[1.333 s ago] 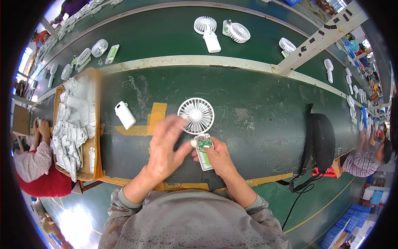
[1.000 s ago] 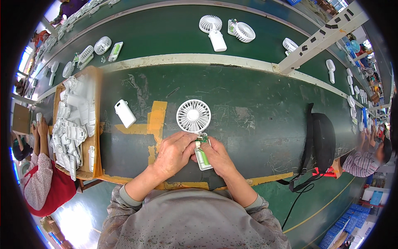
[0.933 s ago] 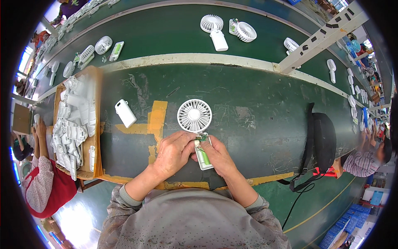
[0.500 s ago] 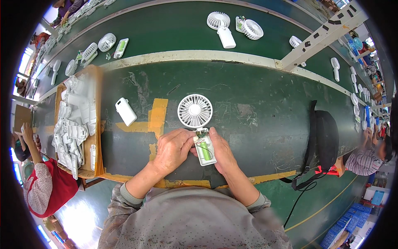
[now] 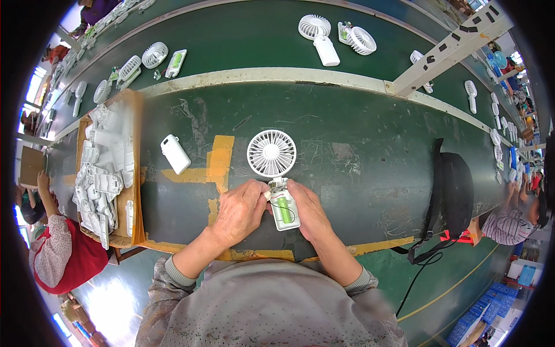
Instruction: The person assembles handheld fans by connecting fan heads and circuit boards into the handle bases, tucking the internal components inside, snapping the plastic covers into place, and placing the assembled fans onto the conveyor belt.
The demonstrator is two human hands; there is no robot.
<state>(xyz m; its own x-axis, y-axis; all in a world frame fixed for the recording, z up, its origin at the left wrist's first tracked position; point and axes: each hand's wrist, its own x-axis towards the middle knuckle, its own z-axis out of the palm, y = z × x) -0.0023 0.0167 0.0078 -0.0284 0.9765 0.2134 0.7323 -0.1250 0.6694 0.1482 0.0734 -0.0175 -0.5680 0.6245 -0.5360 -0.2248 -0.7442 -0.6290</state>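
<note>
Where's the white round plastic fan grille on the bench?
Near the head view's centre, the grille is just beyond the left hand and right hand, right of yellow tape.

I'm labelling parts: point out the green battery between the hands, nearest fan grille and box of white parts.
Green battery [image 5: 284, 211], head view: middle of casing.
Fan grille [image 5: 272, 151], head view: central hub.
Cardboard box [image 5: 137, 191], head view: right wall.

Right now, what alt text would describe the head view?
The right hand holds an opened white handheld fan, green battery showing in its handle, with the left hand at its neck, over a dark green worktable. A white cover and a box of white parts are left; a black item with straps is right.
</note>
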